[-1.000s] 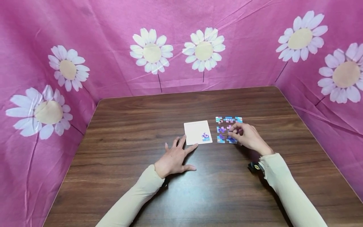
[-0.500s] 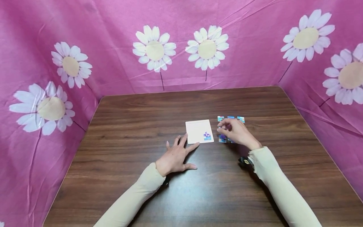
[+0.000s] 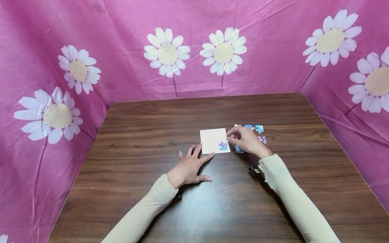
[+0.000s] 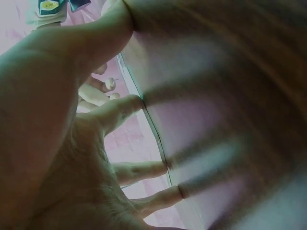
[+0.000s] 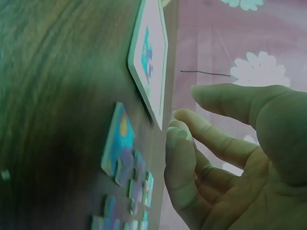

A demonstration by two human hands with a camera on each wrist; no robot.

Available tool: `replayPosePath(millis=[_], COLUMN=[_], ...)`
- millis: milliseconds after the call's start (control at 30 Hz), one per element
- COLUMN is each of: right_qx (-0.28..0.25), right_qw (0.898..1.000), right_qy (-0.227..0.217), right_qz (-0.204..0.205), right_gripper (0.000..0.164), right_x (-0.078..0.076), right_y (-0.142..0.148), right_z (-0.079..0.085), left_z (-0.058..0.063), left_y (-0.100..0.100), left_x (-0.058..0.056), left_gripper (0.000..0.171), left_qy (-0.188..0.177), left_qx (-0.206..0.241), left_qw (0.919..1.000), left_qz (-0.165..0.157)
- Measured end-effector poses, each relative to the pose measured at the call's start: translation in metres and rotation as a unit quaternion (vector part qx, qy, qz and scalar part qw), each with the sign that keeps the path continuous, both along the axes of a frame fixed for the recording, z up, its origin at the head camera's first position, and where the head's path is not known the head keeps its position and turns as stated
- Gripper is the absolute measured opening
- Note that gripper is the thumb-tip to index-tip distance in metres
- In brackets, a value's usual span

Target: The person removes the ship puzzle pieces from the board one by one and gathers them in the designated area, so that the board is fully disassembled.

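Observation:
In the head view my left hand [image 3: 187, 169] lies with spread fingers on the table, fingertips at the near left edges of a square white puzzle board [image 3: 209, 138]. One purple and blue jigsaw piece [image 3: 223, 145] sits in the board's near right corner. My right hand [image 3: 247, 139] is bent over the board's right edge, thumb and fingers curved toward each other. In the right wrist view a gap shows between its thumb [image 5: 211, 97] and forefinger; I cannot tell whether it holds a piece. Loose jigsaw pieces [image 3: 262, 139] lie right of the board, partly hidden by this hand.
The brown wooden table [image 3: 146, 128] stretches around the board. Behind it and at both sides hangs a pink curtain [image 3: 121, 40] with large white daisies. A small black device [image 3: 256, 171] is at the right sleeve cuff.
My right hand has moved left, from over the loose jigsaw pieces to the board's right edge. Pieces at the right have come into view. The left hand has stayed by the board.

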State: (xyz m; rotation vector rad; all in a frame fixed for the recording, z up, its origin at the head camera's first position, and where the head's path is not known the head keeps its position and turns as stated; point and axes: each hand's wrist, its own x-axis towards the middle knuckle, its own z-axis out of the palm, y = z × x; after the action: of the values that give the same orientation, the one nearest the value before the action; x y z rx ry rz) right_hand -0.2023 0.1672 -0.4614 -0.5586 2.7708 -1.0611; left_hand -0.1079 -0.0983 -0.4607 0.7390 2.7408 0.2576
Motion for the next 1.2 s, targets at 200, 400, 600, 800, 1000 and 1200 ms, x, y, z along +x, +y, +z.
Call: replayPosePath(millis=[200, 400, 600, 800, 1000, 1200], right_qx=[0.007, 0.015, 0.029, 0.028, 0.028, 0.028], right_qw=[1.0, 0.999, 0.999, 0.999, 0.999, 0.998], right_qy=[0.008, 0.009, 0.007, 0.003, 0.001, 0.015], right_qz=[0.016, 0.036, 0.036, 0.043, 0.043, 0.05], right_gripper=[0.016, 0.018, 0.018, 0.012, 0.011, 0.008], right_x=[-0.001, -0.001, 0.001, 0.003, 0.004, 0.002], right_y=[-0.007, -0.011, -0.012, -0.014, -0.017, -0.02], right_z=[-0.004, -0.005, -0.007, -0.004, -0.004, -0.006], left_z=[-0.002, -0.002, 0.0, 0.001, 0.001, 0.0], left_y=[0.0, 0.001, 0.002, 0.002, 0.002, 0.001], left_x=[0.0, 0.0, 0.001, 0.0, 0.0, 0.0], left_gripper=[0.091, 0.091, 0.091, 0.091, 0.091, 0.092], left_qy=[-0.004, -0.005, -0.002, 0.007, 0.007, 0.009], left_qx=[0.009, 0.012, 0.008, 0.009, 0.007, 0.003], left_qw=[1.0, 0.9999, 1.0, 0.9999, 0.9999, 0.9999], left_qz=[0.0, 0.002, 0.0, -0.001, -0.003, -0.003])
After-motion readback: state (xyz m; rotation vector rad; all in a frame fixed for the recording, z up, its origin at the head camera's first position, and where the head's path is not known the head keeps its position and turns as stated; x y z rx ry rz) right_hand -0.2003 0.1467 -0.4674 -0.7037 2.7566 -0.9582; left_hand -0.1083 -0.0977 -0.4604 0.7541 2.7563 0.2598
